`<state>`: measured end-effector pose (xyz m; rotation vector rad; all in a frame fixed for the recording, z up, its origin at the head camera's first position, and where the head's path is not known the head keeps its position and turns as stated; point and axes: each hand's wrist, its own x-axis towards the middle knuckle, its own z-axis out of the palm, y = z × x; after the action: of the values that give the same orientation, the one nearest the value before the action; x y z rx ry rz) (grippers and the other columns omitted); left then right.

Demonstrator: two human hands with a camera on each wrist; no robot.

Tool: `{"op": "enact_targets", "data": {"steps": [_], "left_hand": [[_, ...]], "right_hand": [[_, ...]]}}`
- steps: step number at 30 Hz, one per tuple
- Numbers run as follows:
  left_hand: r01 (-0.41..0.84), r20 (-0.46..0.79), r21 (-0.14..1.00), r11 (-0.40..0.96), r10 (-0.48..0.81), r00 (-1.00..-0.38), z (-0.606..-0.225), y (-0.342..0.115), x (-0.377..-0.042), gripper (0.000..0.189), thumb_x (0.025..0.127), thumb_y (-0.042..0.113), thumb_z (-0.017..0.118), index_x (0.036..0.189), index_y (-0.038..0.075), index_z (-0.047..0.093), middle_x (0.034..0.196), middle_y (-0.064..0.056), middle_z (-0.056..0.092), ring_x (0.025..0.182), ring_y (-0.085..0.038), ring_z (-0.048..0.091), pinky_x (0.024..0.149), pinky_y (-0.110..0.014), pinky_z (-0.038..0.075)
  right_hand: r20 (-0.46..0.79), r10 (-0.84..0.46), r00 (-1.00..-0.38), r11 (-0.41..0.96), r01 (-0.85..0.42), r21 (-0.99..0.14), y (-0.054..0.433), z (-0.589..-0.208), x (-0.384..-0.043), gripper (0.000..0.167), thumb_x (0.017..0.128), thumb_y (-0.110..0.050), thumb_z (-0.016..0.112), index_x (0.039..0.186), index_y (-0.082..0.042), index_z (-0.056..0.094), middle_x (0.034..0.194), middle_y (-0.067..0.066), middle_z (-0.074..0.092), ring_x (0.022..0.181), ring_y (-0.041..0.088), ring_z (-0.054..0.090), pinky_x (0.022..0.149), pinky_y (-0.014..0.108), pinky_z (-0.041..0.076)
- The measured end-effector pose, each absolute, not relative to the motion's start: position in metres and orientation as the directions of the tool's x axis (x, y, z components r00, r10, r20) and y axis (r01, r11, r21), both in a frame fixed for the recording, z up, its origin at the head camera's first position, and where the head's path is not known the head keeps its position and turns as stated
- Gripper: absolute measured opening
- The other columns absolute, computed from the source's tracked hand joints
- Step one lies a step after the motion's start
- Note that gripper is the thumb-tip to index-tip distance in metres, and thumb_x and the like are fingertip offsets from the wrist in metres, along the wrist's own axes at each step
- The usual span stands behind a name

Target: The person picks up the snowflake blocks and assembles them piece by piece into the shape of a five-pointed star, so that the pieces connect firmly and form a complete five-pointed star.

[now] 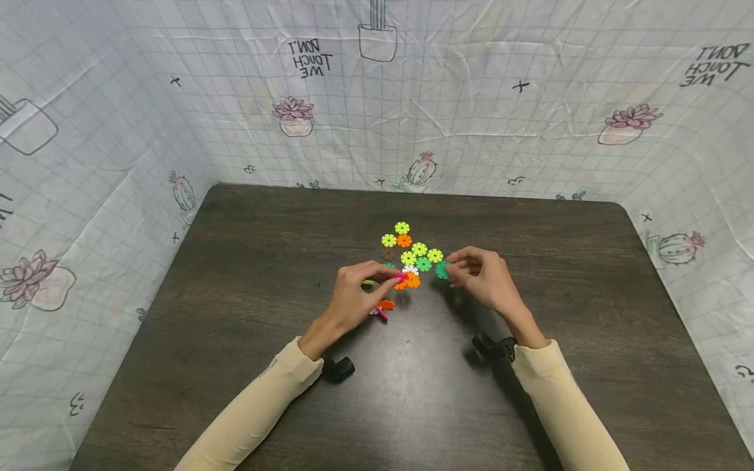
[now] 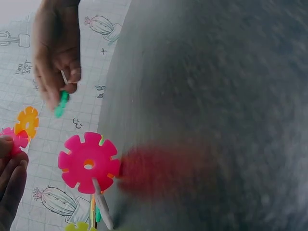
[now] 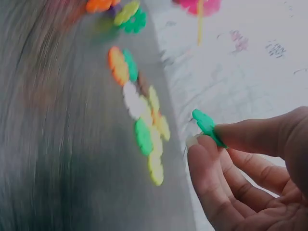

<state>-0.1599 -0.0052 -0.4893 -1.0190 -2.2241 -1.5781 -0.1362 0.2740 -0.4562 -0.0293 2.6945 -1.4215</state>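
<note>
Cream sleeves [image 1: 253, 405] reach in over the dark bench [image 1: 235, 261]. Pinched edge-on in the right hand [image 1: 485, 278], a green disc [image 1: 442, 269] sits just right of the flat disc cluster [image 1: 412, 252]. To its left, the left hand [image 1: 353, 297] pinches a pink disc [image 1: 402, 277] near the cluster's near edge, closer than the right.

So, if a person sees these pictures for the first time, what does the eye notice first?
First, the bright cluster of plastic flower discs in yellow, orange, green and white, lying mid-table on the dark table. Next, the two hands beside it: the right hand pinches a green disc at the cluster's right edge, and the left hand holds a pink piece at its near-left. Around the table hangs a white gridded cloth with cactus drawings.
</note>
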Motion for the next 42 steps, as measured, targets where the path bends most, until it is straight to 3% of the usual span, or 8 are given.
{"op": "enact_targets", "data": {"steps": [8, 12, 19, 27, 35, 42], "left_hand": [[0.655, 0.547, 0.733, 0.187, 0.411, -0.729, -0.488, -0.003, -0.158, 0.014, 0.088, 0.005, 0.083, 0.101, 0.011, 0.081, 0.093, -0.001, 0.079, 0.08, -0.011, 0.075, 0.076, -0.027, 0.064], [0.656, 0.547, 0.732, 0.183, 0.416, -0.727, -0.488, -0.002, -0.156, 0.012, 0.09, 0.007, 0.082, 0.101, 0.011, 0.08, 0.093, -0.002, 0.079, 0.081, -0.012, 0.075, 0.075, -0.033, 0.065], [0.659, 0.549, 0.73, 0.181, 0.42, -0.723, -0.488, -0.001, -0.155, 0.01, 0.092, 0.008, 0.081, 0.101, 0.01, 0.08, 0.094, -0.003, 0.079, 0.083, -0.013, 0.076, 0.077, -0.03, 0.065], [0.662, 0.556, 0.734, 0.154, 0.424, -0.715, -0.487, 0.001, -0.152, 0.01, 0.091, 0.007, 0.081, 0.101, 0.01, 0.08, 0.093, -0.004, 0.079, 0.083, -0.014, 0.075, 0.075, -0.04, 0.065], [0.679, 0.572, 0.721, 0.137, 0.435, -0.695, -0.487, 0.002, -0.148, 0.007, 0.092, 0.011, 0.081, 0.099, 0.009, 0.08, 0.093, -0.004, 0.079, 0.085, -0.013, 0.075, 0.076, -0.039, 0.065], [0.709, 0.603, 0.691, 0.141, 0.427, -0.674, -0.486, 0.004, -0.148, 0.015, 0.085, -0.001, 0.083, 0.098, 0.007, 0.08, 0.091, -0.004, 0.08, 0.084, -0.013, 0.075, 0.074, -0.037, 0.065]], "right_hand": [[-0.1, -0.08, -0.992, 0.456, 0.053, -0.888, 0.26, -0.439, -0.124, 0.025, 0.102, -0.021, 0.07, 0.119, -0.003, 0.07, 0.109, 0.021, 0.077, 0.091, 0.03, 0.079, 0.087, 0.049, 0.064], [-0.09, -0.096, -0.991, 0.397, 0.045, -0.917, 0.251, -0.436, -0.12, 0.023, 0.101, -0.016, 0.071, 0.118, -0.001, 0.069, 0.108, 0.023, 0.076, 0.09, 0.032, 0.079, 0.087, 0.049, 0.064], [-0.09, -0.134, -0.987, 0.303, 0.046, -0.952, 0.237, -0.434, -0.118, 0.022, 0.098, -0.009, 0.073, 0.116, 0.002, 0.068, 0.107, 0.025, 0.074, 0.087, 0.035, 0.079, 0.086, 0.052, 0.064], [-0.098, -0.13, -0.987, 0.298, 0.056, -0.953, 0.233, -0.434, -0.115, 0.022, 0.097, -0.009, 0.074, 0.114, 0.003, 0.068, 0.108, 0.026, 0.075, 0.087, 0.037, 0.079, 0.086, 0.052, 0.064], [-0.096, -0.127, -0.987, 0.323, 0.05, -0.945, 0.235, -0.434, -0.111, 0.023, 0.096, -0.014, 0.077, 0.112, 0.002, 0.073, 0.102, 0.022, 0.078, 0.085, 0.03, 0.08, 0.083, 0.05, 0.065], [-0.094, -0.121, -0.988, 0.32, 0.051, -0.946, 0.238, -0.434, -0.109, 0.023, 0.094, -0.017, 0.079, 0.11, -0.001, 0.075, 0.102, 0.021, 0.079, 0.086, 0.03, 0.08, 0.084, 0.049, 0.065]]}}
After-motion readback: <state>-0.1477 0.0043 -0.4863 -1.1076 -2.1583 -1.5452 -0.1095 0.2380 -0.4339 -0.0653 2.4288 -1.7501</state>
